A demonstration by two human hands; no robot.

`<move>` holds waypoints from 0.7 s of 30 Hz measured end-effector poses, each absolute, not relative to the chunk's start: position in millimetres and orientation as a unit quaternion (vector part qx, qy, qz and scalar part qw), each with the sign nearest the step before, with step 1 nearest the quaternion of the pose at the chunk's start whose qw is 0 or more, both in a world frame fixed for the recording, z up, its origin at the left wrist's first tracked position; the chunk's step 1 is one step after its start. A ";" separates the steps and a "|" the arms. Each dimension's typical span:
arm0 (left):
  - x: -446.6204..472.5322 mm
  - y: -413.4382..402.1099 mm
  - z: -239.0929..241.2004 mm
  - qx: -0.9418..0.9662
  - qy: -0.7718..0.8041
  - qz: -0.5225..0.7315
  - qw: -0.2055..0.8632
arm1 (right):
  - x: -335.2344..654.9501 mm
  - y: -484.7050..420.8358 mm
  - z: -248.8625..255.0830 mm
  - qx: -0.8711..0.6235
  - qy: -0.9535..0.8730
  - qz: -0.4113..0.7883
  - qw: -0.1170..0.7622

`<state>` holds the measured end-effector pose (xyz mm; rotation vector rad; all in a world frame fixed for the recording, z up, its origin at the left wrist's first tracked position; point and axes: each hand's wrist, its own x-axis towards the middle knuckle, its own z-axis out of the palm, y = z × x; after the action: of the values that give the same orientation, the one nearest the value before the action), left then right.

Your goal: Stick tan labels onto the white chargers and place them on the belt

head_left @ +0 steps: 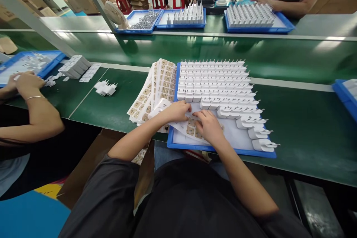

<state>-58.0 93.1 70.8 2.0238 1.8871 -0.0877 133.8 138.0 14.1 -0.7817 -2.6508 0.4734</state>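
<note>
A blue tray (178, 145) in front of me holds rows of white plug adapters (214, 81), standing with their pins pointing up and away. Over its near left part lies a sheet of stickers (190, 131) with tan, rounded labels. My left hand (178, 111) is closed at the sheet's upper edge, fingers bent. Close beside it, my right hand (209, 125) lies over the sheet with curled fingers, thumb and fingertips near the left hand. What sits between the right fingertips is too small to make out. More sticker sheets (150, 93) are fanned out left of the tray.
Loose white plugs (106, 87) lie on the green table, near stacked white pieces (74, 67). At left, another person's hands (26, 81) work by a blue tray (57, 57). Across a raised ledge stand trays of parts (249, 16), a small fan (115, 14) and another worker.
</note>
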 end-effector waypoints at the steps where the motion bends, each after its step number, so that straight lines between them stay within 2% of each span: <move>1: -58.3 93.8 72.7 0.715 0.670 -0.029 0.200 | 134.1 137.4 15.1 -0.272 -0.930 0.177 0.174; 8: -62.7 93.7 79.9 0.689 0.678 0.002 0.256 | 133.8 130.5 23.4 -0.252 -0.917 0.238 0.195; 14: -62.3 85.0 80.5 0.713 0.667 0.061 0.209 | 132.2 131.9 17.5 -0.288 -0.903 0.235 0.216; 21: -56.3 89.2 69.6 0.714 0.672 -0.066 0.185 | 131.0 130.8 13.1 -0.299 -0.927 0.181 0.136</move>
<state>-56.3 89.2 69.6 2.0128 1.8933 -0.1847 131.0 130.8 13.1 -0.8645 -2.6850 0.5239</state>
